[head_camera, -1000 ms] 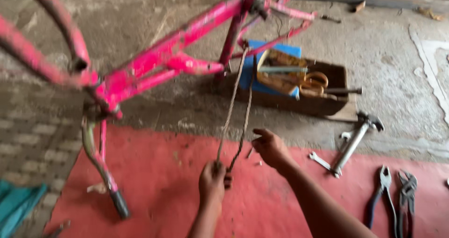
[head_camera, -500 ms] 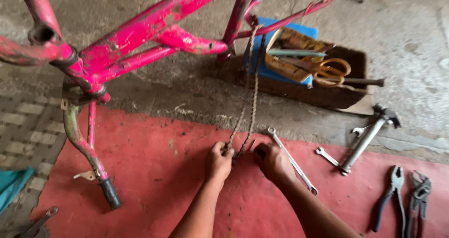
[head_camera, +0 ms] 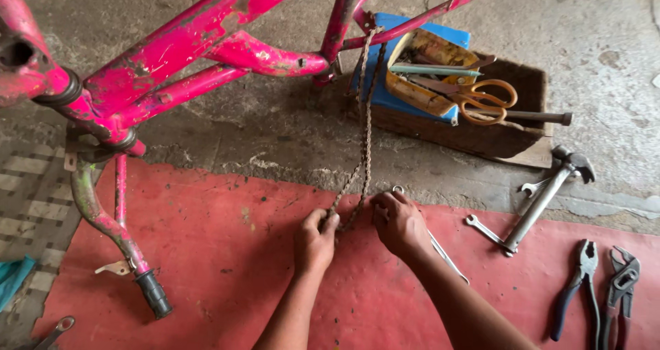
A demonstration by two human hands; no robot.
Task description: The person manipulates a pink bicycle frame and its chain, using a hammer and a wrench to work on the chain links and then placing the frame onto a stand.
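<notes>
Both hands remain closed on the rusty bicycle chain (head_camera: 364, 116) at lower centre; left hand (head_camera: 315, 240) and right hand (head_camera: 400, 221) sit slightly further apart than before.

chain (head_camera: 365, 137): rusty metal | bicycle frame (head_camera: 199, 40): chipped glossy pink paint | mat (head_camera: 227, 267): matt red

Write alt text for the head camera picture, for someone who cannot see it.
Two bare hands, left hand and right hand, hold the lower end of a rusty chain hanging from an upturned pink bicycle frame above a red mat. A box of tools, wrenches and pliers lie nearby.
</notes>
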